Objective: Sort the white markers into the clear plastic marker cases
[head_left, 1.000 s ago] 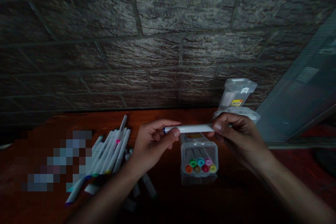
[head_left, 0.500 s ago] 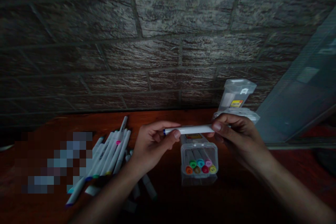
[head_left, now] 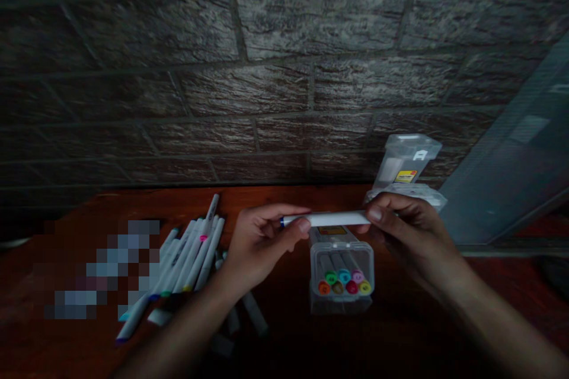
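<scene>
A white marker (head_left: 336, 218) with a dark blue left end lies level between my two hands. My left hand (head_left: 262, 243) pinches it near the blue end with thumb and fingers. Its other end is gripped by my right hand (head_left: 411, 234), whose fingers hide that tip. Just below the marker, a clear plastic case (head_left: 315, 260) lies on the table with its mouth facing me. Inside it are several markers (head_left: 344, 276) in two rows, with orange, green, blue, pink, brown, red and yellow ends.
Several loose white markers (head_left: 191, 257) lie in a pile left of my left hand. A clear plastic lid or case (head_left: 402, 160) with a yellow label stands behind my right hand. The brown table (head_left: 284, 194) meets a brick wall (head_left: 275, 89); a grey panel (head_left: 502, 166) rises at right.
The whole view has shifted slightly, so things appear a little further right. Both hands keep hold of the marker in nearly the same pose.
</scene>
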